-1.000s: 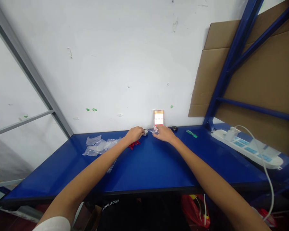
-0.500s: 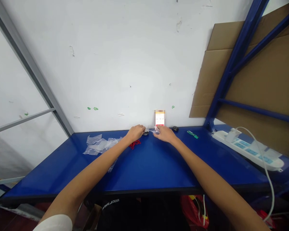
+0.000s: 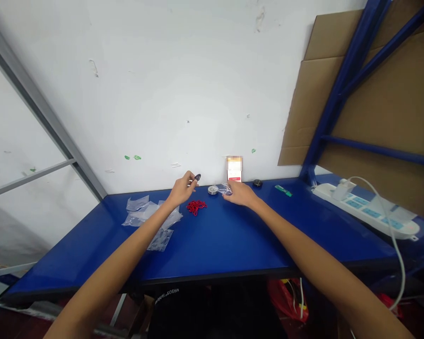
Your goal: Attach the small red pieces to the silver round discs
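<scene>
Between the fingertips of my left hand (image 3: pixel 182 189) is a small dark round disc (image 3: pixel 197 177), raised above the table's back edge. My right hand (image 3: pixel 241 193) grips a small clear plastic bag (image 3: pixel 223 189), close to the wall. Just left of the bag, partly behind its edge, a small round silvery container (image 3: pixel 212 190) rests on the table. Below my left hand lies a bunched red cord (image 3: pixel 196 207). A phone (image 3: pixel 234 169) with a lit screen leans on the wall behind my right hand.
Several clear plastic bags (image 3: pixel 141 214) lie on the blue table (image 3: pixel 219 249) at left. A black coil (image 3: pixel 257 183) and a green object (image 3: pixel 283 190) are to the right. A white power strip (image 3: pixel 365 210) with a cable sits at the far right, by the blue frame (image 3: pixel 334 108).
My left hand has moved left and up from the silvery container, with the dark disc in its fingers. My right hand stays nearly in place with the bag. The view has shifted slightly.
</scene>
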